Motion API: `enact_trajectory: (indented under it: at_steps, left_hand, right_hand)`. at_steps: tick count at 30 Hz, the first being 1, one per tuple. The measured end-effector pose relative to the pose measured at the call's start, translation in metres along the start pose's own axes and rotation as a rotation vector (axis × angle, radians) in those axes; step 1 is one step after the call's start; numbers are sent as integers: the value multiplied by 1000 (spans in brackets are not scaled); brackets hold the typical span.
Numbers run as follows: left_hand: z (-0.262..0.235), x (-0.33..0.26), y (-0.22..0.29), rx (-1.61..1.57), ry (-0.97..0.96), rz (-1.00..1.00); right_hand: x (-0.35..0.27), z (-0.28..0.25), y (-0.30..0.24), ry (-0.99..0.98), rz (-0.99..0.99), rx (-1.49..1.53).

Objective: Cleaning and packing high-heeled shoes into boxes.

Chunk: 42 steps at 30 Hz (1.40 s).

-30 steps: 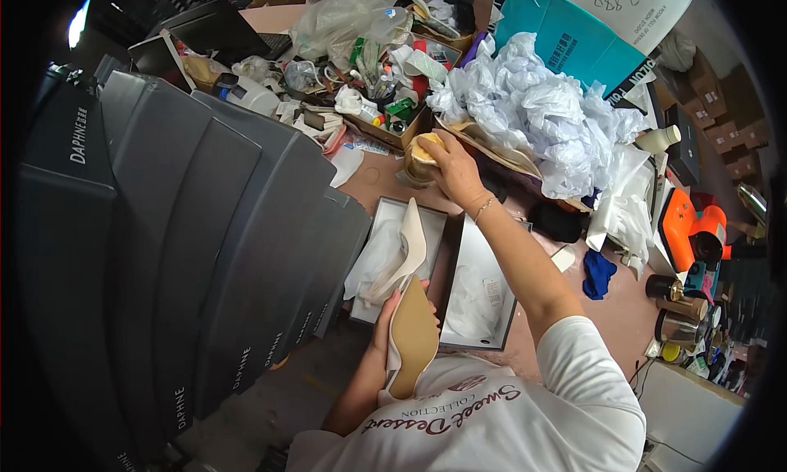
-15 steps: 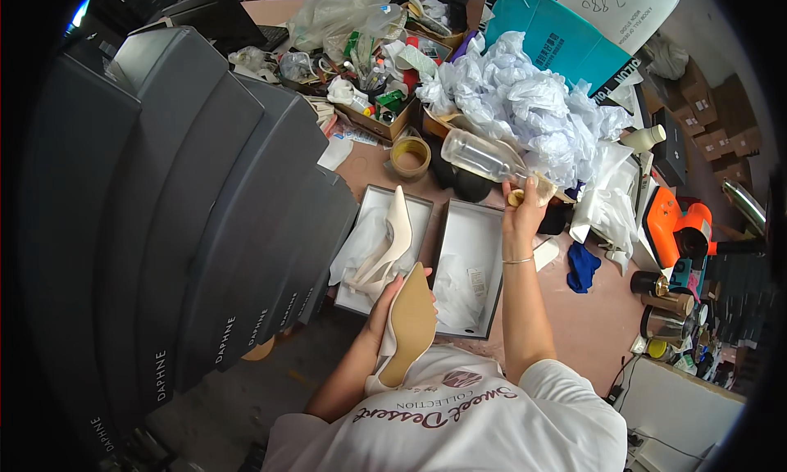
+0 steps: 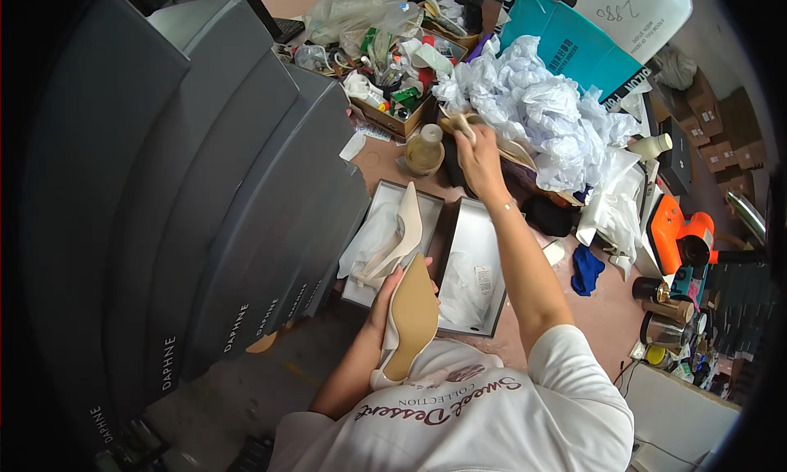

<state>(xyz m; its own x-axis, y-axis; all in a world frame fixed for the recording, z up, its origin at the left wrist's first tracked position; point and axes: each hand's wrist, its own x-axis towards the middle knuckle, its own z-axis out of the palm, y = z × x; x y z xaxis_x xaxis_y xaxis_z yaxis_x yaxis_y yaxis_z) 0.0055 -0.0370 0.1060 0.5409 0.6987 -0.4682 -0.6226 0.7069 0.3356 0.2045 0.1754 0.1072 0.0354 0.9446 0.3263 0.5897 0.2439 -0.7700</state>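
My left hand (image 3: pixel 385 296) is wrapped around a cream high-heel shoe (image 3: pixel 407 312), sole up, near the table's front edge; right hand (image 3: pixel 478 150) pinches a small brush (image 3: pixel 464 124) by the crumpled white paper (image 3: pixel 537 111).

The person wore a white short-sleeved cotton T-shirt (image 3: pixel 492 415) with dark reddish script lettering printed across its chest at six o'clock. Both forearms were bare below the sleeves. A thin, pale bracelet (image 3: pixel 506 207) circled the wrist of the right hand (image 3: pixel 478 156) toward twelve o'clock. The left hand (image 3: pixel 385 296) bore no ring or glove.
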Motion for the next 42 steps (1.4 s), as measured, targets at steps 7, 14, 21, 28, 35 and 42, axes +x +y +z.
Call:
enact_trajectory:
  at_steps: [7, 14, 21, 28, 35, 42]
  left_hand:
    - [24, 20, -9, 184, -30, 44]
    - [65, 23, -51, 529, -254, 57]
    - [63, 31, -46, 324, -219, -271]
    - [64, 34, -42, 411, -122, -279]
    - [66, 26, -43, 305, -90, -151]
    - [68, 23, -41, 218, -76, -148]
  right_hand:
    - [-182, -98, -102, -322, -116, 27]
    - [-204, -115, -102, -157, -5, -129]
    - [-201, -108, -80, -72, 62, -226]
    - [-216, -109, -117, -150, 20, -240]
    - [-223, -108, -139, -208, -80, -192]
    - [-226, -94, -134, -151, -308, -295]
